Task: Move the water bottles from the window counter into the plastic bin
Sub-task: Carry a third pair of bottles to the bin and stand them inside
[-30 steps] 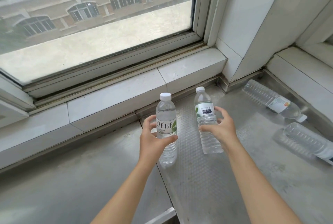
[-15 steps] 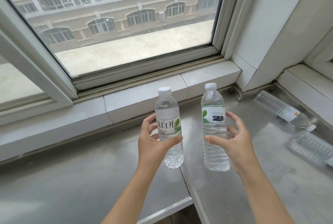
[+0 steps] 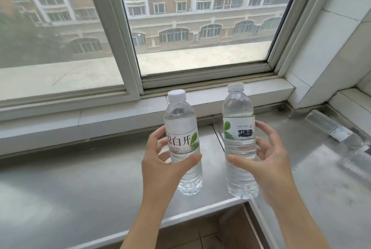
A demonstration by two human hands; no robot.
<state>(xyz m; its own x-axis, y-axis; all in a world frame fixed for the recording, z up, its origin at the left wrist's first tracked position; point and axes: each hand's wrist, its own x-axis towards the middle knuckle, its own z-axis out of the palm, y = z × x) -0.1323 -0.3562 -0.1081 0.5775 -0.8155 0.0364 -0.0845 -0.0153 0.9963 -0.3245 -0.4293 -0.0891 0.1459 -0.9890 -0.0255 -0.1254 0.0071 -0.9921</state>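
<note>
Head view: two hands up in front of the window point(image 3: 200, 28), each holding one water bottle upright, above the steel surface point(image 3: 80, 178).

Left hand point(image 3: 160, 166): fingers point(image 3: 158, 138) curled round the left bottle point(image 3: 181, 144), thumb across the front below the label. White cap, label with dark characters and a green leaf. Bottle base hangs clear of the surface, over its near edge.

Right hand point(image 3: 271, 160): fingers wrapped behind the right bottle point(image 3: 240, 142), thumb on the front at mid-body. White cap, white label with green leaf and a dark smudged mark. Base also off the surface, over the near edge where the two steel panels meet.

Bottles sit side by side, near each other, not touching, both roughly vertical (right one tilted slightly).

Two more clear bottles lie on their sides on the surface at far right: one point(image 3: 331, 126) near the corner by the tiled wall, label end toward the right; the second point(image 3: 357, 164) nearer, partly cut by the frame edge and blurred.

Tiled sill point(image 3: 120, 116) runs between window and surface. Brown floor point(image 3: 210, 228) shows below the near edge of the surface. Plastic bin not in frame.
</note>
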